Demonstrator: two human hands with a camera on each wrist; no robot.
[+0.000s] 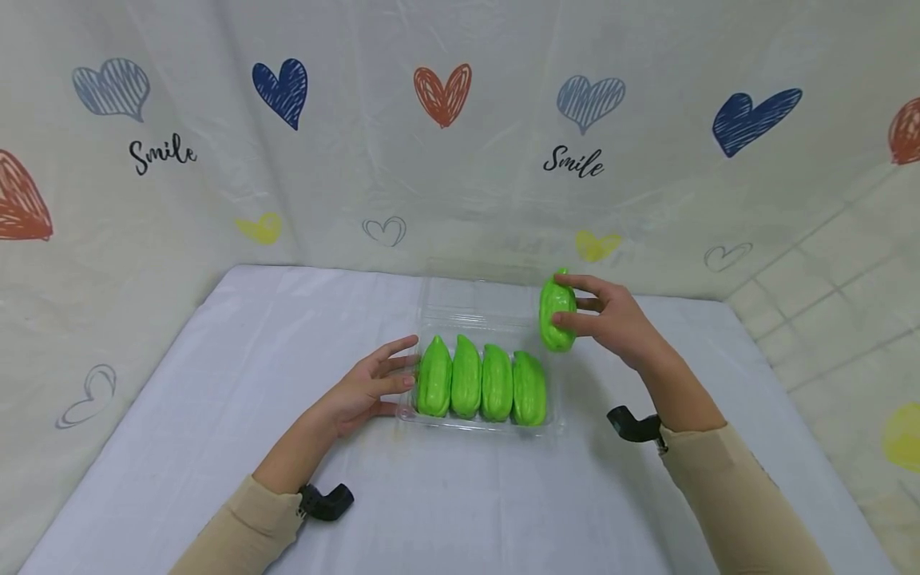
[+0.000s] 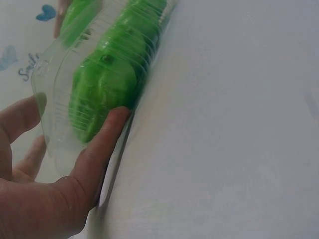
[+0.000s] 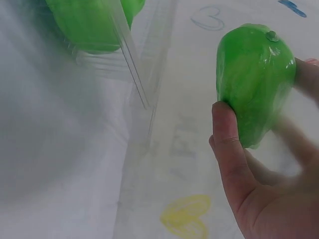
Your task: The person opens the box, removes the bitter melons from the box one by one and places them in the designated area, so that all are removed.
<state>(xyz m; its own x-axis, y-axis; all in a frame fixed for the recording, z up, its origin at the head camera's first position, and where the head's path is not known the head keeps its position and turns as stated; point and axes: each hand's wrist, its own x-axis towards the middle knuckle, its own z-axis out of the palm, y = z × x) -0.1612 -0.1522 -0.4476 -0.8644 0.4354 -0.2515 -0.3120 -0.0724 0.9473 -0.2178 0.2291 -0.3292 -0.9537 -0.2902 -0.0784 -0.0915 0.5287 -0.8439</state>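
My right hand [image 1: 611, 323] pinches a glossy green, ribbed, elongated toy fruit or vegetable [image 1: 557, 313] between thumb and fingers, raised over the right side of a clear plastic clamshell box [image 1: 474, 427]. The right wrist view shows the stub end of this held piece [image 3: 256, 82]. Several matching green pieces [image 1: 467, 379] lie side by side in the box, pointed ends toward the back. At the box's left side is my left hand [image 1: 366, 387], fingers extended and spread. In the left wrist view its thumb [image 2: 102, 144] touches the clear wall beside the nearest piece.
The box's clear lid [image 1: 477, 299] is folded back toward the rear. A white cloth covers the table [image 1: 446, 503]. Behind it hangs a pale curtain [image 1: 489, 184] printed with hearts and "Smile". Each wrist wears a black camera mount [image 1: 327, 501].
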